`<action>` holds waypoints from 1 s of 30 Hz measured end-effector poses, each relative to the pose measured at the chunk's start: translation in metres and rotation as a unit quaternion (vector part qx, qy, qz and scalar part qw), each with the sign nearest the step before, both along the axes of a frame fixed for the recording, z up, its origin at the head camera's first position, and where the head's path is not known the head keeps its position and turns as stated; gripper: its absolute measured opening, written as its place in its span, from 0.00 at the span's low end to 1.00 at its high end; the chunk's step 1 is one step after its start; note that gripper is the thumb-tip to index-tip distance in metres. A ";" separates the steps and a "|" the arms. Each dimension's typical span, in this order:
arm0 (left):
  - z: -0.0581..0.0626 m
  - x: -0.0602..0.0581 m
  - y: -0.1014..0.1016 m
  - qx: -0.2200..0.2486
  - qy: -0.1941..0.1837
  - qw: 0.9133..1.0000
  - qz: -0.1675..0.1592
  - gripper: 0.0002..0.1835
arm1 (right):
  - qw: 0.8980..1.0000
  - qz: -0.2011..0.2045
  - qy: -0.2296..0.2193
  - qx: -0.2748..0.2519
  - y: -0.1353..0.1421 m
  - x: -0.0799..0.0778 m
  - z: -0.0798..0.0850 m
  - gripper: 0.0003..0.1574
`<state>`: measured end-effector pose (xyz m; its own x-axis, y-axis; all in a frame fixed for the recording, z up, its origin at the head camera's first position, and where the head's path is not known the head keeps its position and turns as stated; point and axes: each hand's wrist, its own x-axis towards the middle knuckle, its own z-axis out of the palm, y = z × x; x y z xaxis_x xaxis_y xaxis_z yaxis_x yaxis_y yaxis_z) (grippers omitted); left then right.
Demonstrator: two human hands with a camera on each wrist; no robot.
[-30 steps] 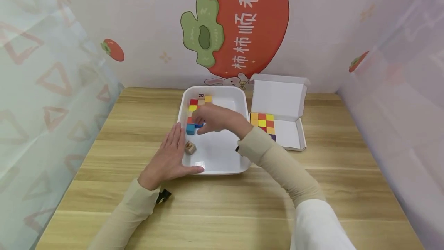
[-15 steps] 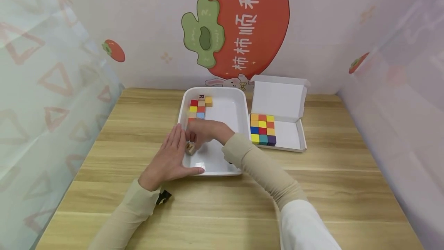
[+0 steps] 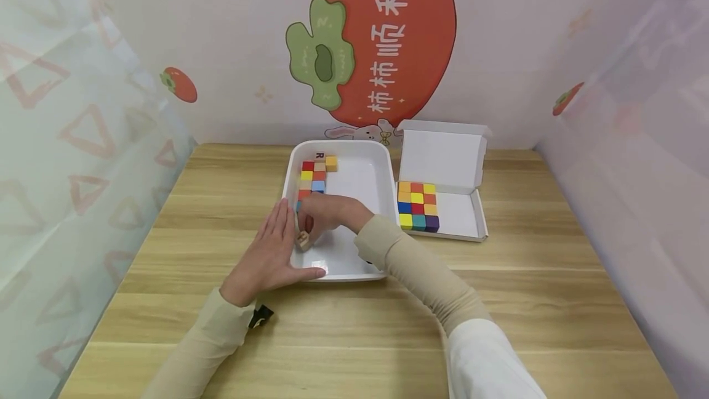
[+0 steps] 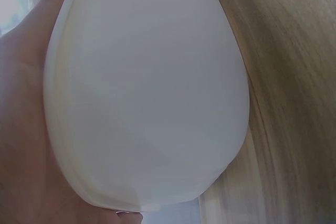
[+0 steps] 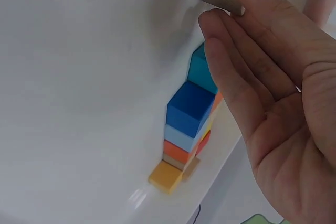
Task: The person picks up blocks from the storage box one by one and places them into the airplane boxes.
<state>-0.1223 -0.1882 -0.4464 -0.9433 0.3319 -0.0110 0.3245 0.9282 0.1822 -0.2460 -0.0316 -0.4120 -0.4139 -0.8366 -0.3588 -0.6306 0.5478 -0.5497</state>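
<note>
A white tray (image 3: 360,171) lies on the wooden table, two rows of coloured cubes along its left wall. Thumb and fingertips of my right hand (image 3: 327,209) hold a plain wooden cube (image 3: 303,239) with a dark mark, near the tray's left side. In the right wrist view the thumb overlaps this cube and the fingertips meet its lower edge. Close by stand a teal cube (image 5: 199,69) and a dark blue cube (image 5: 190,106). My left hand (image 3: 268,257) lies against the tray's left wall with straight fingers, its thumb along the near rim.
To the tray's right stands a white cardboard box with its lid (image 3: 443,156) up, its left part filled with coloured cubes (image 3: 417,197). A yellow-orange cube (image 3: 331,163) sits at the far end of the rows. A printed wall backdrop (image 3: 244,48) rises behind the table.
My right hand has come down from the cube rows to the wooden cube at the tray's left side, and the cube has turned slightly. The left hand has stayed in place.
</note>
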 end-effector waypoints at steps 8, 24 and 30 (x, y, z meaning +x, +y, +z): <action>0.002 0.000 0.003 0.003 -0.012 1.000 0.007 0.76 | 0.999 -0.012 0.018 0.048 0.017 -0.003 0.017 0.15; 0.001 -0.001 0.003 0.004 -0.019 0.999 0.026 0.77 | 0.995 -0.089 0.030 -0.014 0.118 -0.008 0.057 0.16; 0.001 0.001 0.004 0.008 -0.022 0.999 0.026 0.76 | 0.986 -0.147 0.054 -0.049 0.181 -0.008 0.066 0.16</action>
